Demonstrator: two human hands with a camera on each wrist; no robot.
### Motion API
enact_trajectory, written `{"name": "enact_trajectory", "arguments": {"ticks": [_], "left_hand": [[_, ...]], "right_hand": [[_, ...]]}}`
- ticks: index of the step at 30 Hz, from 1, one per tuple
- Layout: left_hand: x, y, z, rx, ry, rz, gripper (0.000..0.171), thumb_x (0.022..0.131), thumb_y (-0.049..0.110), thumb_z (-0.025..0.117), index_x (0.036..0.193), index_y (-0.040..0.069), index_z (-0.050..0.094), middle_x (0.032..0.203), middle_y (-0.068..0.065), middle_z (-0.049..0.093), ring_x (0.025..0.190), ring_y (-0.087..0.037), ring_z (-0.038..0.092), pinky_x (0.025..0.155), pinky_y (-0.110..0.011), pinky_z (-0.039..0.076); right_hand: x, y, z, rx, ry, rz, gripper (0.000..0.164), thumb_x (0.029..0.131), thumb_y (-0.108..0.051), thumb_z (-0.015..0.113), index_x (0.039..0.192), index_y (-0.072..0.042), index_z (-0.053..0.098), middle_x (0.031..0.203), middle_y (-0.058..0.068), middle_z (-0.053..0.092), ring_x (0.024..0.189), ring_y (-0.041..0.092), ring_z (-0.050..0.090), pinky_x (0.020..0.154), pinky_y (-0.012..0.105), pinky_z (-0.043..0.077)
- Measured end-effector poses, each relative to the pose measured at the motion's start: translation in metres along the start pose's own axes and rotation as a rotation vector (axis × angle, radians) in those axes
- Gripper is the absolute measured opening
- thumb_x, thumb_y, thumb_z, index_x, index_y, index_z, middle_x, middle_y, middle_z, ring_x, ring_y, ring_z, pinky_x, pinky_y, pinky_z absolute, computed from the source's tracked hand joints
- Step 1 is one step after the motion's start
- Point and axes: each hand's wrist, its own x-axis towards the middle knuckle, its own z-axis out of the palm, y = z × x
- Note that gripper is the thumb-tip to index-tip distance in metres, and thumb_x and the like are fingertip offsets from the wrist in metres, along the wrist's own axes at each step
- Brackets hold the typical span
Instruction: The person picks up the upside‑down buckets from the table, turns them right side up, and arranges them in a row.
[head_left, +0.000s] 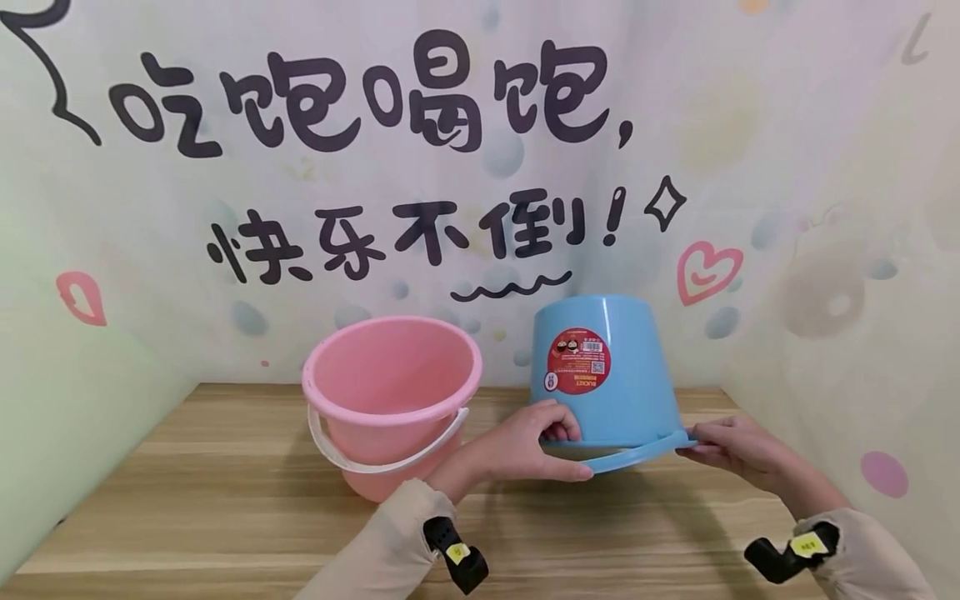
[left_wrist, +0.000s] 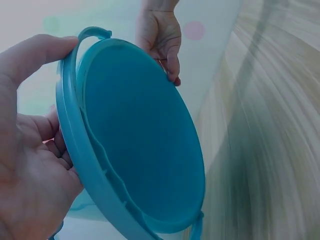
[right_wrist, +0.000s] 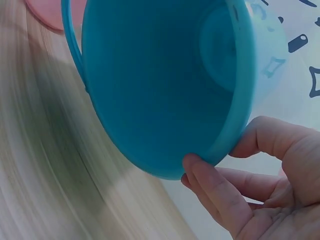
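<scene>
The blue bucket (head_left: 630, 375) was held bottom-up & slightly tilted over the right half of the table (head_left: 225, 500), w/ a gap left b/w it & the pink bucket (head_left: 393, 375) on its left. Its mouth was turned down & toward the near side; the near part of its rim (right_wrist: 245, 85) was raised off the table, & a shadow was cast below. Whether the far edge was supported by the table couldn't be told. The blue handle (head_left: 633, 456) was set along the near side of the mouth.

By the left grip (head_left: 517, 442) the bucket was held at its near left edge: thumb (head_left: 573, 472) pressed on the handle, fingers (head_left: 558, 415) curled agst the wall. By the right grip (head_left: 738, 447) the rim was pinched at the right side. A round red label (head_left: 579, 361) w/ QR code & barcode was seen upside down on the near wall.

The pink bucket was stood upright on the table, left of ctr, w/ its white handle (head_left: 375, 469) hung on the near side; its lower right was partly covered by the left forearm in the head view. Light sleeves (head_left: 375, 550) were worn, w/ a black mount (head_left: 468, 575) & yellow tag (head_left: 457, 552) at each wrist. On the far side, a pale backdrop (head_left: 675, 50) was printed w/ two rows of black lettering (head_left: 431, 237).
</scene>
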Motion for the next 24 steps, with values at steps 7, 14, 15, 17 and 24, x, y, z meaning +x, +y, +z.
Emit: {"name": "enact_trajectory", "arguments": {"ticks": [7,14,15,17,24], "left_hand": [[0.001,0.002,-0.002,-0.105,0.038,-0.053,0.024,0.078,0.026,0.071,0.091,0.015,0.054,0.083,0.004,0.052,0.078,-0.008,0.048,0.067,-0.021,0.045],[0.001,0.001,-0.003,-0.167,0.073,-0.084,0.023,0.08,0.023,0.069,0.094,0.011,0.055,0.082,0.002,0.051,0.077,-0.009,0.048,0.066,-0.022,0.046],[0.001,0.001,-0.003,-0.176,0.078,-0.086,0.023,0.081,0.023,0.069,0.094,0.011,0.055,0.082,0.002,0.051,0.077,-0.009,0.048,0.066,-0.021,0.046],[0.001,0.001,-0.003,-0.209,0.092,-0.088,0.022,0.082,0.022,0.068,0.095,0.009,0.055,0.081,0.001,0.05,0.077,-0.009,0.048,0.066,-0.021,0.045],[-0.001,-0.002,-0.002,-0.333,0.155,-0.117,0.026,0.084,0.023,0.064,0.099,0.003,0.055,0.084,-0.001,0.049,0.081,-0.011,0.047,0.067,-0.022,0.044]], "right_hand": [[-0.004,-0.004,-0.002,0.053,-0.079,0.009,0.037,0.095,0.0,0.032,0.093,-0.001,0.069,0.094,0.012,0.067,0.092,0.016,0.064,0.08,0.023,0.047],[-0.008,-0.016,0.0,0.021,-0.016,0.025,0.033,0.096,-0.002,0.036,0.093,-0.002,0.069,0.091,0.012,0.068,0.089,0.019,0.065,0.08,0.027,0.048],[-0.008,-0.017,0.0,0.024,-0.013,0.024,0.033,0.096,-0.002,0.036,0.093,-0.001,0.069,0.091,0.013,0.068,0.089,0.019,0.065,0.08,0.027,0.048],[-0.009,-0.021,0.0,0.027,-0.024,0.022,0.034,0.097,-0.003,0.036,0.093,-0.001,0.069,0.092,0.013,0.068,0.089,0.02,0.065,0.08,0.027,0.048],[-0.008,-0.031,-0.003,0.037,-0.109,-0.019,0.039,0.101,-0.008,0.031,0.101,-0.003,0.069,0.096,0.013,0.068,0.09,0.02,0.065,0.08,0.028,0.048]]}}
